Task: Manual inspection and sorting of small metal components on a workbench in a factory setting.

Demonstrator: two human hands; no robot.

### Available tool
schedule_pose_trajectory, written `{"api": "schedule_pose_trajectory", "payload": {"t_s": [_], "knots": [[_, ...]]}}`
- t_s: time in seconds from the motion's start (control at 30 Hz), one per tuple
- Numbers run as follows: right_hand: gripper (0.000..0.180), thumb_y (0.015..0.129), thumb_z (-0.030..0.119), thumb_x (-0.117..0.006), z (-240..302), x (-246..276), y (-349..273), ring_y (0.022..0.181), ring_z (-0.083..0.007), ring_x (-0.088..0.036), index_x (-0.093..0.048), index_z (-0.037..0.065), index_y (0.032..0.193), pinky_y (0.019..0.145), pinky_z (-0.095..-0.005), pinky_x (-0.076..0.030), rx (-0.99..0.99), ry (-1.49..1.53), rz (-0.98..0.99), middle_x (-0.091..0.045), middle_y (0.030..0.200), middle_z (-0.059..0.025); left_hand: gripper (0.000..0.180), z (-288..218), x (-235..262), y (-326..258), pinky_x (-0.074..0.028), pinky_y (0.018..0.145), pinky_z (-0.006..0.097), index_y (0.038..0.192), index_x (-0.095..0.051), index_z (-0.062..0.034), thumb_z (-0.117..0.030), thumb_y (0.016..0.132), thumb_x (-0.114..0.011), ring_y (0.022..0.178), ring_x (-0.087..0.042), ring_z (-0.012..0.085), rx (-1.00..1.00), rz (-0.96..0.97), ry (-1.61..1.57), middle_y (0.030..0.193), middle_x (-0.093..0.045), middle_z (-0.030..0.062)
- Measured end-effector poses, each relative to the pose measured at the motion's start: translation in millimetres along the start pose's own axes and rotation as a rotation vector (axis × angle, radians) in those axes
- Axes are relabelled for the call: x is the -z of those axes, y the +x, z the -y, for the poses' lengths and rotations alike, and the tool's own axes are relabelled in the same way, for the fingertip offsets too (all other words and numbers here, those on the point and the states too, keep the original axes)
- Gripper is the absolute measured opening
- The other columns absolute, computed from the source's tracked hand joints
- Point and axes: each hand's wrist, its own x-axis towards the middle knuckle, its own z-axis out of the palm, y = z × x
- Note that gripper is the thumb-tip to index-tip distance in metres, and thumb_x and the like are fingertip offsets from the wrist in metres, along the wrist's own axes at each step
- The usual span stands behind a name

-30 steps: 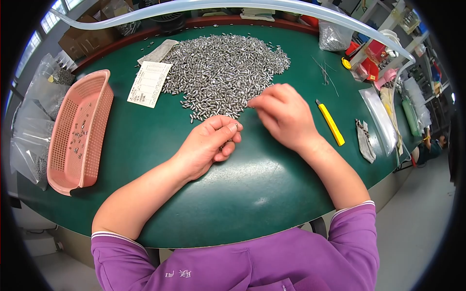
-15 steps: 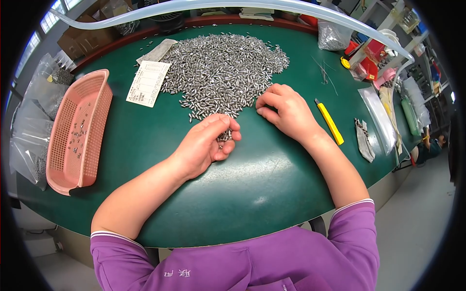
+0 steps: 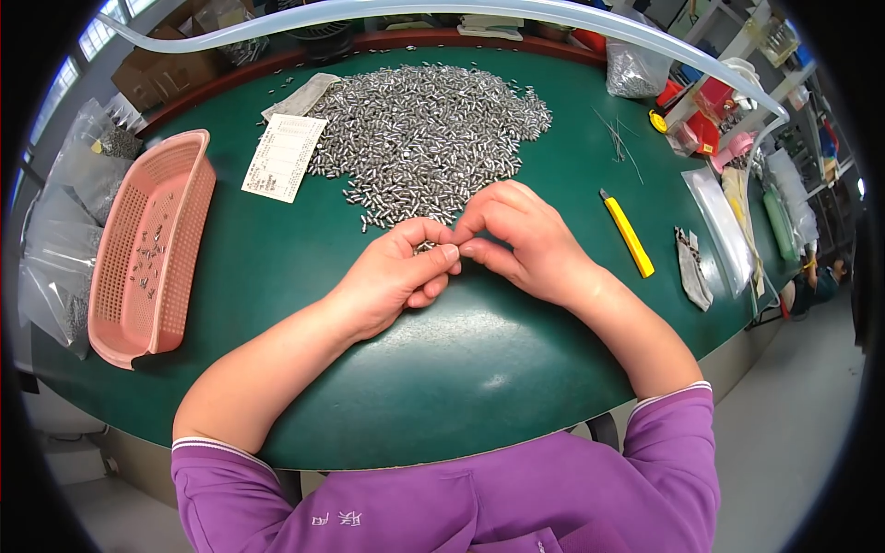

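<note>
A large heap of small shiny metal pins (image 3: 424, 134) covers the far middle of the green table. Just in front of it, my left hand (image 3: 383, 281) is curled closed around several metal pins (image 3: 424, 247), which show between thumb and forefinger. My right hand (image 3: 535, 244) meets it, thumb and forefinger pinched together at the tip of the left thumb. Whatever is between those right fingertips is too small and covered to tell.
At the left, a pink plastic basket (image 3: 192, 263) holds a few pins, beside clear bags (image 3: 60, 263) of parts. A printed card (image 3: 283, 157) touches the heap. On the right lie a yellow utility knife (image 3: 629, 237), thin wires (image 3: 618, 138) and a small cloth piece (image 3: 691, 267).
My right hand has moved left from the heap's near edge to the left fingertips, its thumb and forefinger now pinched there. My left hand stays in place, its thumb further over the pins.
</note>
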Motion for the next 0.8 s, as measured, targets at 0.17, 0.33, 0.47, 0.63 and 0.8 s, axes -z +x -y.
{"api": "schedule_pose_trajectory", "payload": {"t_s": [0.17,0.33,0.47,0.63,0.8], "knots": [[0.011,0.074,0.005,-0.064,-19,4,0,0.081,-0.0245,-0.056,-0.062,0.008,0.085,0.072,-0.0347,-0.046,-0.096,-0.136,-0.137,-0.058,0.083,-0.0051,0.016,-1,0,1,-0.031,0.043,0.017,0.096,-0.051,-0.0045,-0.020,0.093,-0.051,0.055,-0.042,0.0056,0.003,0.010,0.002,0.081,-0.053,0.0035],[0.012,0.075,0.008,-0.063,-34,2,-5,0.084,-0.0252,-0.055,-0.063,0.011,0.087,0.073,-0.0357,-0.046,-0.198,-0.271,-0.119,-0.057,0.085,-0.0048,0.020,-3,0,0,-0.030,0.043,0.018,0.096,-0.052,-0.0036,-0.023,0.095,-0.045,0.055,-0.042,0.0074,0.014,-0.007,-0.013,0.082,-0.053,0.0049],[0.013,0.075,0.008,-0.063,-37,1,-9,0.085,-0.0252,-0.055,-0.063,0.012,0.087,0.075,-0.0361,-0.046,-0.212,-0.274,-0.069,-0.057,0.084,-0.0051,0.022,-3,0,0,-0.031,0.043,0.018,0.098,-0.052,-0.0029,-0.023,0.095,-0.044,0.055,-0.042,0.0081,0.006,0.011,-0.039,0.082,-0.052,0.0056],[0.010,0.074,0.008,-0.064,-32,4,-8,0.083,-0.0261,-0.054,-0.059,0.008,0.082,0.074,-0.0354,-0.045,-0.213,-0.296,0.032,-0.055,0.084,-0.0062,0.021,-3,0,0,-0.030,0.043,0.018,0.099,-0.051,-0.0028,-0.023,0.094,-0.046,0.056,-0.042,0.0081,-0.002,-0.009,-0.035,0.082,-0.052,0.0054],[0.009,0.077,0.009,-0.064,-28,-1,-7,0.080,-0.0231,-0.054,-0.057,0.006,0.081,0.071,-0.0331,-0.045,-0.203,-0.116,0.048,-0.054,0.082,-0.0061,0.020,-3,0,1,-0.030,0.044,0.018,0.099,-0.051,-0.0034,-0.022,0.093,-0.049,0.056,-0.042,0.0067,0.014,0.005,0.001,0.083,-0.052,0.0045]]}}
